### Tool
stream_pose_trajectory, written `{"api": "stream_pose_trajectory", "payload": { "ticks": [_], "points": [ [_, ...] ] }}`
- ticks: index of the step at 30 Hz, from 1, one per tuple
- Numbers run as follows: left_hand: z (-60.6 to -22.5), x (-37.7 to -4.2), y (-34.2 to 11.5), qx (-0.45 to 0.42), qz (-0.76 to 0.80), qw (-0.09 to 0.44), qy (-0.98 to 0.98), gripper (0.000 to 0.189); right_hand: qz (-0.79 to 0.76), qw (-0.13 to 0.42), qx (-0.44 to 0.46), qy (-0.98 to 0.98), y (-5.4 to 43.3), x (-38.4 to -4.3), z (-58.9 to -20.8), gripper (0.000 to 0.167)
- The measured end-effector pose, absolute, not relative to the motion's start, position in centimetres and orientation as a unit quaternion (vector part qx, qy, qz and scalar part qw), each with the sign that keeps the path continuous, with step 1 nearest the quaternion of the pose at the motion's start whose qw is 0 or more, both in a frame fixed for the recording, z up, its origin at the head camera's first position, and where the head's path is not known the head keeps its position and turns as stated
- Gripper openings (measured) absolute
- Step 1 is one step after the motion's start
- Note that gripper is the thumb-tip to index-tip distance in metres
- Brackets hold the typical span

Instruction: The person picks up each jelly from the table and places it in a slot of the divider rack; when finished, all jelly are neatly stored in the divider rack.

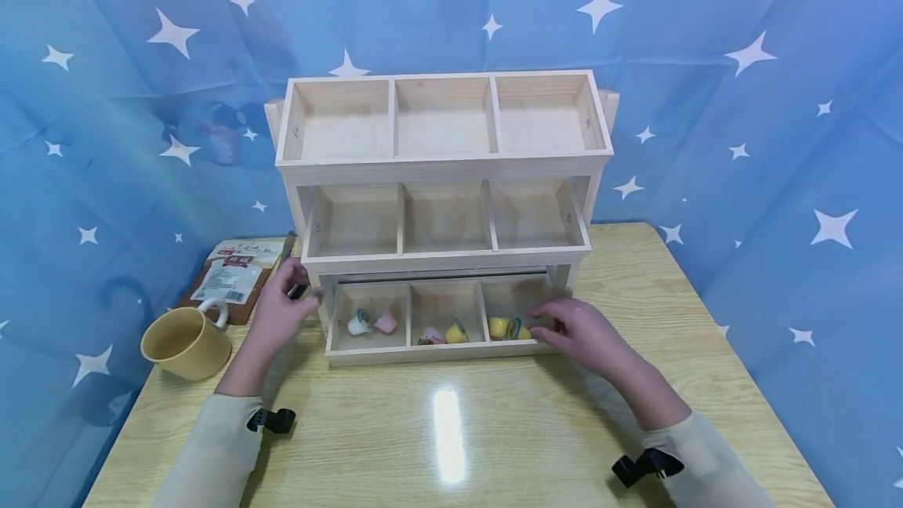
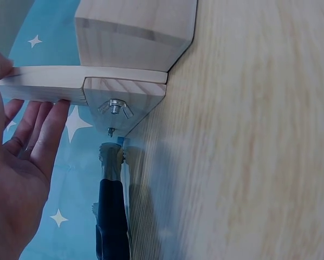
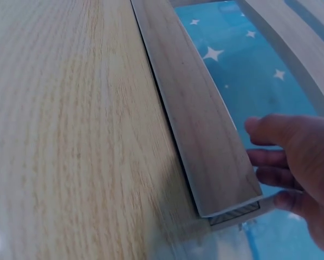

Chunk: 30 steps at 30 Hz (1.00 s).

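Note:
A pale wooden three-tier shelf stands on the table, each tier split into three compartments. My left hand grips the shelf's left side leg, the thumb on one face and the fingers on the other. At the bottom tray's right end is my right hand, its fingertips over the right compartment; the front wall partly hides the fingers in the right wrist view. Beside them lie small yellow cup-like pieces. White and pink pieces lie in the left compartment, pink and yellow ones in the middle.
A yellow mug stands left of my left hand, in front of a printed packet. A black-handled metal tool lies by the shelf's left foot, under a wing nut. Starry blue cloth hangs behind.

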<state>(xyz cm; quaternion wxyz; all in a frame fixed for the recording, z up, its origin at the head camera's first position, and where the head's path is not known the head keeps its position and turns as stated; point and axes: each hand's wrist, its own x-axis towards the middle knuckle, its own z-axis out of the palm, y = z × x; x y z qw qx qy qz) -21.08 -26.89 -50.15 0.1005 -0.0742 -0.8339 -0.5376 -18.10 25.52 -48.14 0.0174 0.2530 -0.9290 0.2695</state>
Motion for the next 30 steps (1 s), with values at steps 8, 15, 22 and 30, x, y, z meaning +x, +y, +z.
{"api": "stream_pose_trajectory", "payload": {
  "ticks": [8, 15, 22, 30],
  "points": [
    [-49.7, -21.1, -27.2, -0.073, -0.488, 0.086, -0.866, 0.033, 0.287, 0.072, 0.264, -0.918, 27.1, -17.1, -48.0, 0.016],
    [-47.1, -20.5, -29.2, -0.103, -0.425, 0.036, -0.899, 0.043, 0.264, 0.111, 0.270, -0.919, 29.7, -17.3, -47.4, 0.014],
    [-45.8, -20.5, -30.9, -0.096, -0.280, 0.124, -0.947, 0.058, 0.258, 0.142, 0.240, -0.925, 32.6, -18.9, -46.7, 0.017],
    [-46.2, -22.2, -31.5, -0.079, -0.147, 0.151, -0.974, 0.087, 0.235, 0.146, 0.182, -0.943, 35.0, -22.3, -47.0, 0.058]
  ]
}}
